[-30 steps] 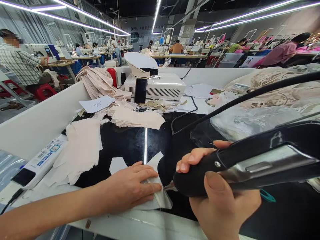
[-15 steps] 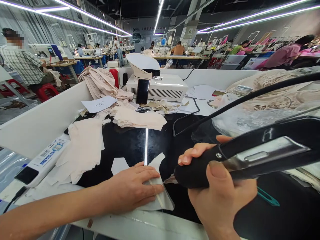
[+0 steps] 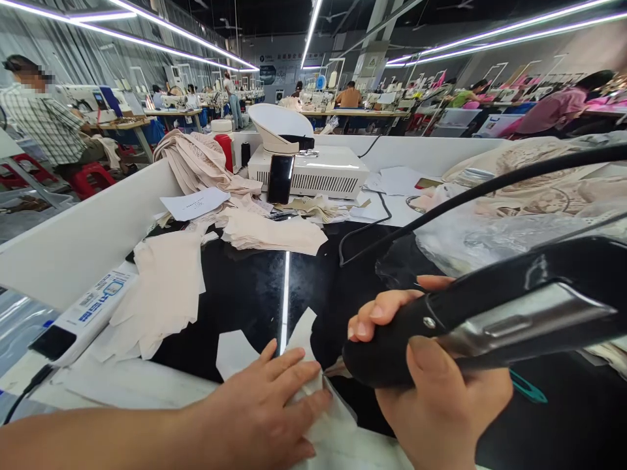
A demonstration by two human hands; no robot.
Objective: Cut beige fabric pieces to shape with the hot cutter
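Note:
My left hand [image 3: 272, 408] lies with fingers spread on a pale cut fabric piece [image 3: 304, 331] near the table's front edge. Its fingers cover much of the piece. In my right hand [image 3: 435, 398] is a black corded hand tool [image 3: 377, 352] with a long metal lever on its side. The tool's narrow tip points left and meets the edge of the fabric beside my left fingertips; whether it presses on it I cannot tell. A white piece [image 3: 235, 352] shows to the left of my fingers.
Pale fabric pieces lie in a left stack [image 3: 169, 281] and a back stack [image 3: 274, 232]. A white machine box [image 3: 313, 173] stands behind, with a phone [image 3: 281, 179] leaning on it. The tool's black cable [image 3: 490, 186] arches over plastic wrap. A teal tool [image 3: 529, 387] lies right.
My left hand and the fabric under it have slid toward me. The tool in my right hand has dropped slightly, its tip now at the fabric's edge.

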